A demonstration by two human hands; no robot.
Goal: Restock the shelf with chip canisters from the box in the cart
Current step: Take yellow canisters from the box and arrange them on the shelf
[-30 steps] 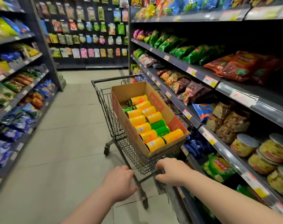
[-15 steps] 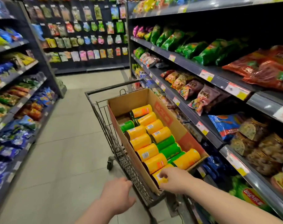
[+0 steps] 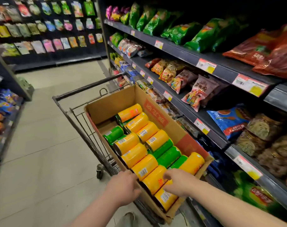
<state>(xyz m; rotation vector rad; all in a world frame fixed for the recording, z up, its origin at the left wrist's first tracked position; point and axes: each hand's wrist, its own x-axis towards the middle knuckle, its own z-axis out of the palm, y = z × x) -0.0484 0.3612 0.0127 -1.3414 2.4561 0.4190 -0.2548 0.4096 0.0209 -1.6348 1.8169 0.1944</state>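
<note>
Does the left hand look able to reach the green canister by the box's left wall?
Probably yes: the green canister lies uncovered in the cardboard box, the left hand at its near edge; the right hand grips a yellow canister.

Both bare forearms reach forward and down from the bottom edge, the right one coming in long from the lower right. The left grip [image 3: 123,188] shows its back, its fingers bent down out of sight; whether it holds anything cannot be told. The right grip [image 3: 179,182] curls fingers above and thumb below round the end of a canister [image 3: 151,184].
</note>
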